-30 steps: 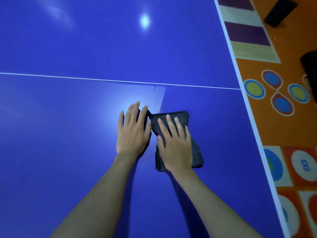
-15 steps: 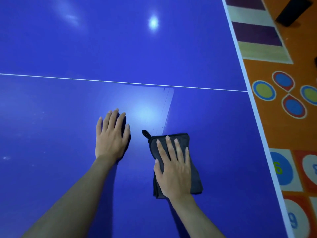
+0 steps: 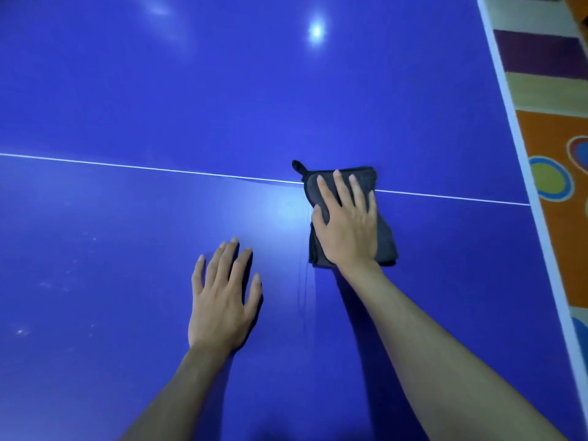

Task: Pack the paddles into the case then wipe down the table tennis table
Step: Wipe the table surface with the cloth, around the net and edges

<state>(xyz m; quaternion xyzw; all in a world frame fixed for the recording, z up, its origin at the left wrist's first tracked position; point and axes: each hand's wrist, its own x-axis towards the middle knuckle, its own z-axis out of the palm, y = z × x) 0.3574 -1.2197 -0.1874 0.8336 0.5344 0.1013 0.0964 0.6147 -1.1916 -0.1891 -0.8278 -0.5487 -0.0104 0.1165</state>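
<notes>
Cloth [image 3: 343, 218] now farther up blue table [image 3: 127, 90]

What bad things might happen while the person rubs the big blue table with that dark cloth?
1. The folded dark grey cloth sits only partly under the right hand, so it might bunch up or slip out.
2. Pale smudges lie far left on the blue table tennis table, away from the cloth, and may get missed.
3. The left hand lies flat on the shiny top and might leave fresh prints.
</notes>
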